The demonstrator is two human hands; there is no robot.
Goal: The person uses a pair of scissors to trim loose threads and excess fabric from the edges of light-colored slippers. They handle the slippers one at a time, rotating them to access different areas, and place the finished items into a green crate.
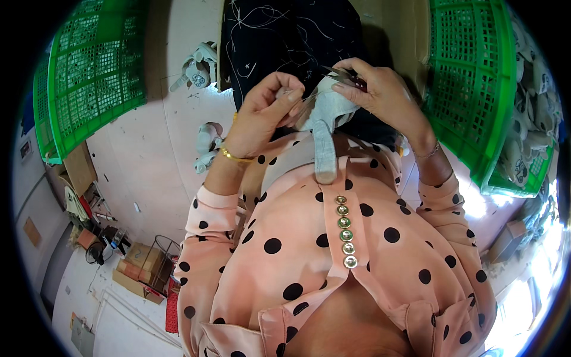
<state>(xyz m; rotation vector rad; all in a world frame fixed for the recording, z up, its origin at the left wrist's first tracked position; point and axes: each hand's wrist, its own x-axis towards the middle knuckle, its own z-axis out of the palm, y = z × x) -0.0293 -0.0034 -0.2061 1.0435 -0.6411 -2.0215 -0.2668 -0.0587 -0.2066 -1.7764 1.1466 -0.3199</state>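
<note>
A pale grey fabric piece point(326, 122) is held at chest height between both hands, its narrow strip hanging down over the polka-dot blouse point(333, 250). The left hand point(264, 113) is pinched closed on its left edge; the right hand point(380, 89) is clamped on small thread snips point(342, 75) just above it. Behind the piece lies dark cloth point(285, 35) (strewn with loose threads). Green crates point(95, 71) flank it left and right; brown cardboard boxes point(140, 265) sit well below-left.
</note>
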